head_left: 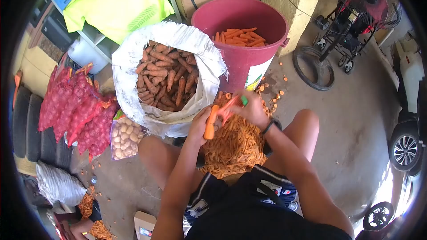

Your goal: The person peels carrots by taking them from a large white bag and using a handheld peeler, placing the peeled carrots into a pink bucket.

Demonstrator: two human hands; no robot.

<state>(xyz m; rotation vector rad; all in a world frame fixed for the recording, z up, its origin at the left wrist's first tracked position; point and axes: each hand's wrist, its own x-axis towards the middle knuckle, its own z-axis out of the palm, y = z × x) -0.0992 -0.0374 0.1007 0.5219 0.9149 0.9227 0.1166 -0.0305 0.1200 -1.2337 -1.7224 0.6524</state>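
My left hand [199, 124] is closed round an orange carrot [211, 124], held over a heap of carrot peelings [235, 144] between my knees. Against the carrot's upper part lies a red peeler [229, 108] with a green part, and my right hand [252, 108] grips it. Ahead of my hands stands a white woven sack [126, 69] full of unpeeled carrots [167, 75]. Peeled carrots [242, 37] lie inside the dark red bin [209, 22] behind it.
Red net bags of onions [71, 102] and a bag of potatoes [126, 138] are at the left. Carrot ends [274, 100] litter the floor beside the bin. A fan base [313, 69] stands at the right. A person's arm [80, 227] shows at the lower left.
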